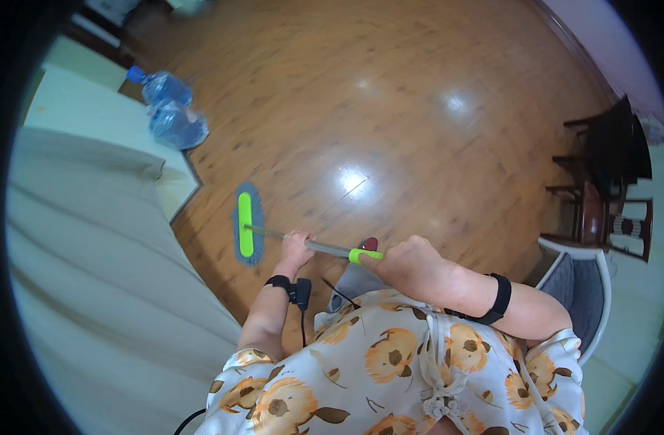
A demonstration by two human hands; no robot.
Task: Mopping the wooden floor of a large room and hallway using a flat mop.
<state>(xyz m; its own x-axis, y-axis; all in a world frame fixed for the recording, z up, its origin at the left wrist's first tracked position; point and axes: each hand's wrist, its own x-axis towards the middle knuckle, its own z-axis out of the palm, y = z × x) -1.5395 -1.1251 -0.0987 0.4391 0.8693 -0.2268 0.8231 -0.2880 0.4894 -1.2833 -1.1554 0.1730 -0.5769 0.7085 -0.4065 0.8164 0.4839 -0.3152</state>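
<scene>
A flat mop with a grey fringed pad point(258, 239) and a lime-green plate point(246, 217) rests on the wood-pattern floor point(397, 136), to the left of my feet. Its metal pole point(332, 248) slants up towards my body. Partway along the pole, my left hand point(296, 249) is wrapped around it. My right hand point(410, 263) grips the lime-green handle point(364, 256) at the upper end and covers its tip. A red shoe tip point(370, 244) shows just beyond the handle.
Two large blue water bottles point(178, 126) stand by a pale wall corner point(179, 187). A beige curtain point(103, 261) hangs close on the left. To the right are a dark wooden chair point(593, 217) and a grey cushioned chair with a white frame point(604, 304). A cable point(303, 329) hangs from my left wrist strap.
</scene>
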